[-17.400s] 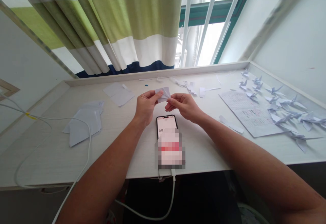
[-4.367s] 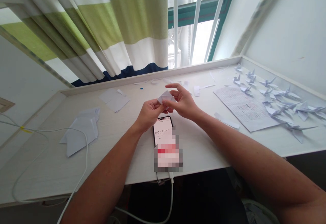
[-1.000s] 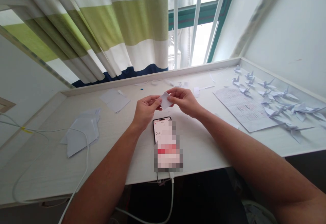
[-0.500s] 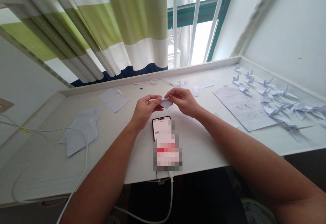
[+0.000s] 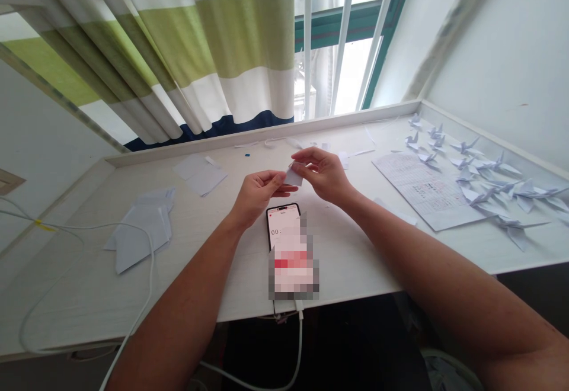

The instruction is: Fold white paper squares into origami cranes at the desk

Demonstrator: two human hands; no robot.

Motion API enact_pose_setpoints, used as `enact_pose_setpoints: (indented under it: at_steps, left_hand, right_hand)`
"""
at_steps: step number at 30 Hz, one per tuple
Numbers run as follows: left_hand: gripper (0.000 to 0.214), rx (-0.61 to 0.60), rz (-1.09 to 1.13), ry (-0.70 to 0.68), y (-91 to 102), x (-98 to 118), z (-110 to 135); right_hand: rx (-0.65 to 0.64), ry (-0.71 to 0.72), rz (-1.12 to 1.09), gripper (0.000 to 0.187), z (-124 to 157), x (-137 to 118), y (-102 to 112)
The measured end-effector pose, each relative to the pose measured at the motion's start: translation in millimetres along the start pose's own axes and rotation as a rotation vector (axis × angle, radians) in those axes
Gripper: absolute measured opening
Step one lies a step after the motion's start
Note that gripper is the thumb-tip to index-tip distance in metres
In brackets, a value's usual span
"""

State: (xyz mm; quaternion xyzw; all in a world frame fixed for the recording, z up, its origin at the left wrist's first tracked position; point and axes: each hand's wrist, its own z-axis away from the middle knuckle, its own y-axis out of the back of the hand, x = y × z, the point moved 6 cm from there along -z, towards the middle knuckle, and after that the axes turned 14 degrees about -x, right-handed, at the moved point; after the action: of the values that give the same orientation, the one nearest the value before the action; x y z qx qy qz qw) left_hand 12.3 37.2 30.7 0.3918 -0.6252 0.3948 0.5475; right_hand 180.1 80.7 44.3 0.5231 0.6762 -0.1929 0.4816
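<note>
A small folded piece of white paper (image 5: 293,176) is held above the white desk (image 5: 200,260), between both hands. My left hand (image 5: 260,192) pinches its left edge with thumb and fingers. My right hand (image 5: 324,172) grips its right side, fingers curled over the top. Below the hands a phone (image 5: 288,243) lies on the desk with a timer on its screen.
A pile of white sheets (image 5: 140,231) lies at the left, more sheets (image 5: 200,175) further back. A printed page (image 5: 427,189) and several folded paper cranes (image 5: 484,180) lie at the right. White cables (image 5: 146,296) run over the left edge and front of the desk.
The folded paper has turned from lying flat between the fingers to standing more upright, and my right hand has lifted slightly. The phone and the other papers have not moved.
</note>
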Motion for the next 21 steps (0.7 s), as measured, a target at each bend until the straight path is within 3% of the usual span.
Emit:
enact_pose_setpoints:
  at_steps: [9,16,21]
  left_hand:
    - [0.048,-0.063,-0.066,0.001,0.5,2.4,0.5]
    - [0.05,0.055,-0.102,-0.048,1.4,2.4,0.1]
    - [0.051,0.094,-0.129,-0.105,1.3,7.1,1.6]
  right_hand:
    - [-0.022,0.022,0.031,0.014,2.0,-7.5,-2.5]
    - [-0.037,-0.036,-0.153,0.026,1.5,-3.1,-4.2]
    - [-0.069,-0.011,-0.125,0.038,1.0,-7.9,-6.9]
